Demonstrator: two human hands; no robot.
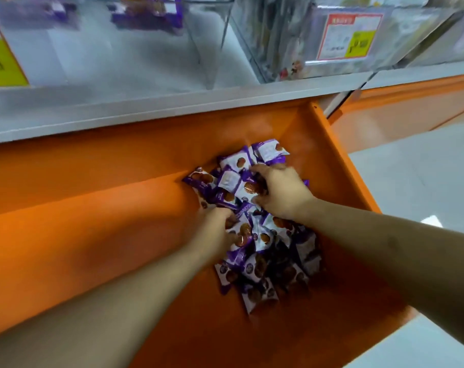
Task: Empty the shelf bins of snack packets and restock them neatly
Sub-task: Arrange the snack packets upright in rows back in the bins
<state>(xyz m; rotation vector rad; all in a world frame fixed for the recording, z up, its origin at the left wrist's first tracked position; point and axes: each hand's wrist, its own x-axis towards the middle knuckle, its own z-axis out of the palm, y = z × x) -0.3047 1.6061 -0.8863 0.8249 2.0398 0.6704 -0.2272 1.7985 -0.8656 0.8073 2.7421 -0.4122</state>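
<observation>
Both hands, left [216,229] and right [281,192], clutch purple snack packets [254,243] heaped in the orange tray [106,235]; overfull, slippery handfuls could spill.

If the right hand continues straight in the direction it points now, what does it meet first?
The right hand points up-left across the pile of purple snack packets. It would first meet the packets near its fingertips, probably the white-fronted one; depth is unclear.

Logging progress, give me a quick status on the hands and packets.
Both hands, left hand and right hand, gripping snack packets piled in orange drawer. Nothing blocking.
</observation>
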